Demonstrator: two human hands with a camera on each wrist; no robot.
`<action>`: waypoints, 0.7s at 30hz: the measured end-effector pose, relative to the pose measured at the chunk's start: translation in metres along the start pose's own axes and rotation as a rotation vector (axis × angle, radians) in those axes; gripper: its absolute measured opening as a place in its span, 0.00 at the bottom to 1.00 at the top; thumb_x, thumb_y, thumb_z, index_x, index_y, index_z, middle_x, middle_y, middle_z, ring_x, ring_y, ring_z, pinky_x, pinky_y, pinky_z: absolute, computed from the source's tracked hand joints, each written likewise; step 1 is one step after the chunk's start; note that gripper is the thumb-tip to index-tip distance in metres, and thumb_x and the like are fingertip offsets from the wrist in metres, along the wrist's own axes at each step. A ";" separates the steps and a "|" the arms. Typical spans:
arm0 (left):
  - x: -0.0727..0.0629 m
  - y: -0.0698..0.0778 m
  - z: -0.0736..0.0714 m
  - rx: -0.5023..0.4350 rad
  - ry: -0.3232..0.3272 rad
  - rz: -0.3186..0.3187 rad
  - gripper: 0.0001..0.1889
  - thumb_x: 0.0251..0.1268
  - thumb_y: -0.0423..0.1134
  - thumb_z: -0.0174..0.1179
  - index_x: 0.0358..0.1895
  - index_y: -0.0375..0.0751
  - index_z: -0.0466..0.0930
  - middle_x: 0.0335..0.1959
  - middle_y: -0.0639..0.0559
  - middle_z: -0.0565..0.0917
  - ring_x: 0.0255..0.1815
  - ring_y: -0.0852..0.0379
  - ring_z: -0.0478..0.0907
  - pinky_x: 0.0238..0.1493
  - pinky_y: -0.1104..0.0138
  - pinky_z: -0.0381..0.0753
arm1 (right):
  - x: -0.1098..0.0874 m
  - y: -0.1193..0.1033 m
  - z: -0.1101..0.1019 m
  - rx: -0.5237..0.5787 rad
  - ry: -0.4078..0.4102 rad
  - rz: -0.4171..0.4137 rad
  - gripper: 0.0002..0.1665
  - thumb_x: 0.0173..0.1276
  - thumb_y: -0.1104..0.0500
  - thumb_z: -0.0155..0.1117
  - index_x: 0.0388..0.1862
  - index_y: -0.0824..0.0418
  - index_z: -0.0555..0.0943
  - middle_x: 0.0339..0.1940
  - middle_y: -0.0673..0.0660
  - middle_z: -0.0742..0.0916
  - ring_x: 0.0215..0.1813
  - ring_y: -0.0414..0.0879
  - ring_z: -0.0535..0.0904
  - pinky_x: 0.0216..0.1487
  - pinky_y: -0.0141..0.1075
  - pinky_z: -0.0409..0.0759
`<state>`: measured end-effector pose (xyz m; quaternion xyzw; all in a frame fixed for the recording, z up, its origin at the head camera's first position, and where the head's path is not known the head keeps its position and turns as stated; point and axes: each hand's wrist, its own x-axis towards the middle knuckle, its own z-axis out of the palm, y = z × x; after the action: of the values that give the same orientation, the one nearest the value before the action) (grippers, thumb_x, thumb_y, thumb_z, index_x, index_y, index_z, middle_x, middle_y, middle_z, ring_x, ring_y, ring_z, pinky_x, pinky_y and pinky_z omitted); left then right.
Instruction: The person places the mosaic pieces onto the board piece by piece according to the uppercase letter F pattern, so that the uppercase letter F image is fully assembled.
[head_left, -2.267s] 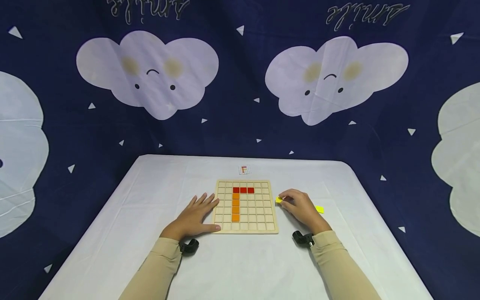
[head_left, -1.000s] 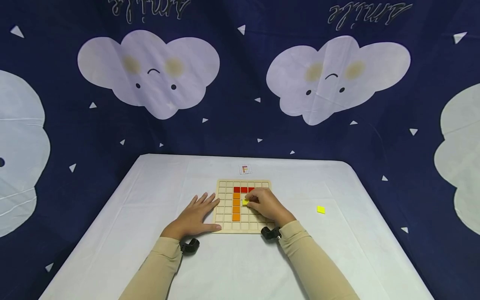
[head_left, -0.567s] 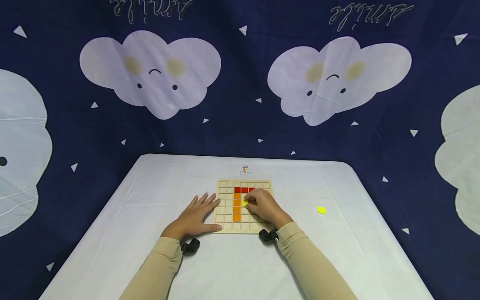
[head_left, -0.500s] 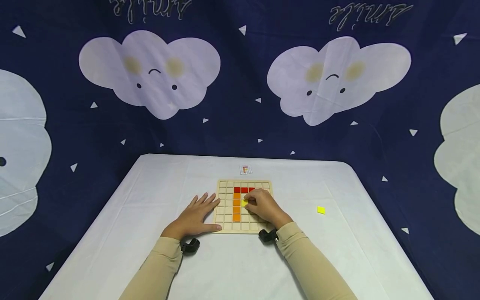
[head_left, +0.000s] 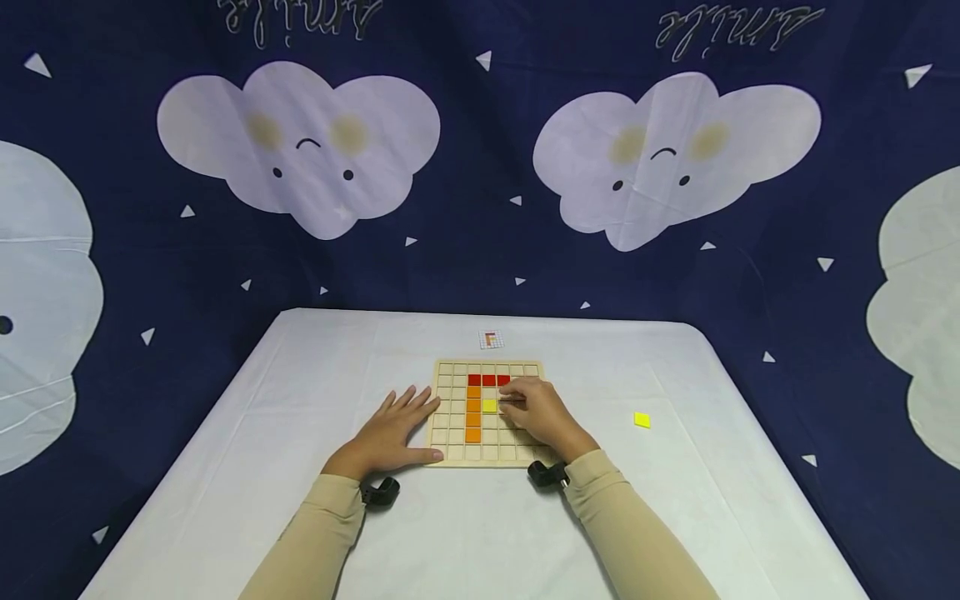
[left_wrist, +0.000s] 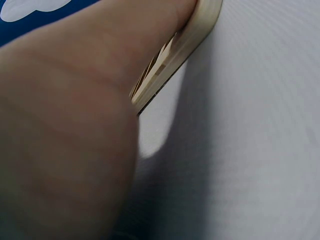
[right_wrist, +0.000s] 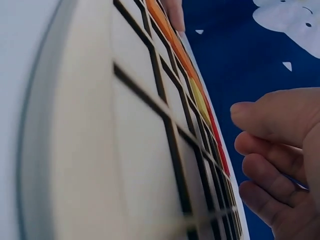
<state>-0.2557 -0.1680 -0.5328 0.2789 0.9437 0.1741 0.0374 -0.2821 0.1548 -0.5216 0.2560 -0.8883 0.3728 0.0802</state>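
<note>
A wooden grid board (head_left: 512,454) lies on the table, holding a row of three red tiles (head_left: 489,380) and a column of orange tiles (head_left: 473,421). A yellow tile (head_left: 490,407) sits in the cell right of the second orange tile from the top. My right hand (head_left: 546,414) hovers just right of that tile, thumb and fingers apart with nothing between them, as the right wrist view also shows. My left hand (head_left: 386,435) is spread at the board's left edge, fingertips and thumb touching it. Another yellow tile (head_left: 642,420) lies on the table to the right.
Behind the board lies a small pattern card (head_left: 491,339) with a coloured figure on a grid. A white cloth covers the table (head_left: 360,358). A dark blue curtain (head_left: 480,275) with clouds hangs behind it.
My right hand carried the yellow tile from the table onto the board, set it in a cell, let go and drew back slightly right. The left hand has stayed in place.
</note>
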 end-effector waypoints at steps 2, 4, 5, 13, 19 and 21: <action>0.000 0.001 0.000 -0.002 0.000 -0.001 0.55 0.61 0.76 0.61 0.84 0.46 0.60 0.85 0.46 0.55 0.85 0.41 0.44 0.82 0.44 0.37 | -0.004 0.003 -0.005 0.005 0.018 0.000 0.13 0.71 0.65 0.75 0.52 0.66 0.89 0.50 0.54 0.88 0.51 0.48 0.85 0.53 0.35 0.86; 0.000 0.001 -0.001 -0.001 0.001 -0.003 0.55 0.61 0.76 0.61 0.84 0.46 0.60 0.85 0.46 0.55 0.85 0.41 0.44 0.82 0.44 0.37 | -0.008 0.006 -0.010 0.007 0.037 0.004 0.12 0.71 0.65 0.75 0.52 0.66 0.89 0.50 0.54 0.88 0.51 0.48 0.85 0.53 0.36 0.86; 0.000 0.001 -0.001 -0.001 -0.001 -0.003 0.55 0.61 0.76 0.61 0.84 0.46 0.60 0.85 0.46 0.55 0.85 0.41 0.44 0.82 0.44 0.37 | -0.011 0.008 -0.013 0.002 0.048 0.008 0.12 0.71 0.64 0.74 0.52 0.66 0.89 0.50 0.54 0.89 0.51 0.48 0.85 0.53 0.37 0.86; -0.001 0.000 -0.001 0.003 0.000 -0.004 0.55 0.61 0.76 0.61 0.84 0.46 0.60 0.85 0.46 0.55 0.85 0.41 0.44 0.82 0.44 0.38 | -0.034 0.029 -0.036 -0.082 0.148 0.020 0.11 0.69 0.65 0.76 0.49 0.65 0.89 0.48 0.56 0.90 0.52 0.53 0.85 0.55 0.50 0.85; 0.000 0.000 0.000 0.003 0.001 -0.001 0.55 0.62 0.76 0.61 0.84 0.46 0.60 0.85 0.46 0.55 0.85 0.41 0.44 0.82 0.44 0.38 | -0.053 0.047 -0.053 -0.133 0.192 0.059 0.12 0.68 0.65 0.76 0.50 0.65 0.89 0.50 0.59 0.90 0.54 0.56 0.85 0.58 0.53 0.83; 0.000 0.000 0.000 0.002 0.001 -0.001 0.55 0.61 0.76 0.61 0.84 0.46 0.60 0.85 0.46 0.55 0.85 0.41 0.44 0.82 0.44 0.38 | -0.060 0.053 -0.060 -0.140 0.211 0.073 0.12 0.68 0.66 0.76 0.50 0.66 0.89 0.50 0.60 0.89 0.54 0.57 0.85 0.58 0.54 0.83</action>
<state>-0.2552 -0.1679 -0.5322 0.2783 0.9440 0.1735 0.0366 -0.2611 0.2513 -0.5318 0.1767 -0.9075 0.3373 0.1772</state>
